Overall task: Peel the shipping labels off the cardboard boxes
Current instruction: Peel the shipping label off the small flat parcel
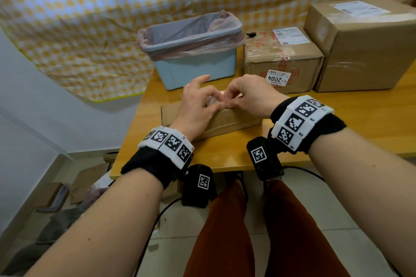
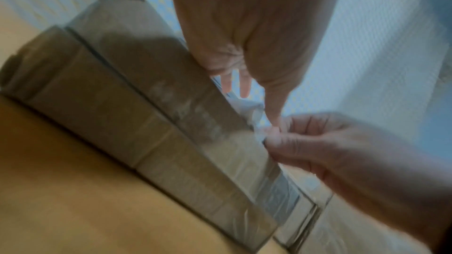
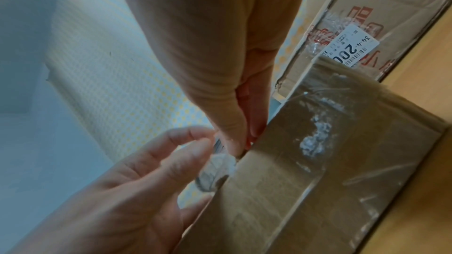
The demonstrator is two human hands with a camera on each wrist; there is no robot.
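- A flat cardboard box [image 1: 225, 119] is laid on the wooden table [image 1: 337, 123] at the centre of the head view, and both hands are brought together over its top near edge.
- The step in hand is judged to be the lifting of a label: a crumpled, whitish scrap of label or film [image 3: 215, 169] is being worked loose at the box edge.
- The left hand [image 1: 198, 105] is seen with thumb and forefinger curled round that scrap, its other fingers spread loosely toward 12 o'clock.
- The right hand [image 1: 249, 94] is curled, its thumb and fingertips pinched on the same scrap right beside the left thumb.
- The next move is judged to call for a firm pinch and a slow, low pull along the box top, so that the thin film is not torn.
- Two labelled boxes are untouched: a smaller box [image 1: 281, 60] at 1 o'clock with a white label [image 1: 290, 35] on top and a "2004" sticker [image 1: 278, 77] on its front, and a large box [image 1: 369, 45] at 2 o'clock with its own label [image 1: 358, 9].
- A lined blue bin [image 1: 191, 51] stands at 12 o'clock, likely for the peelings.
- The pinch itself is hidden by the knuckles in the head view; it is shown only by the wrist views, along with white paper residue [image 3: 315, 138] on the taped box face.
- The bin and the large box are shown only by the head view.
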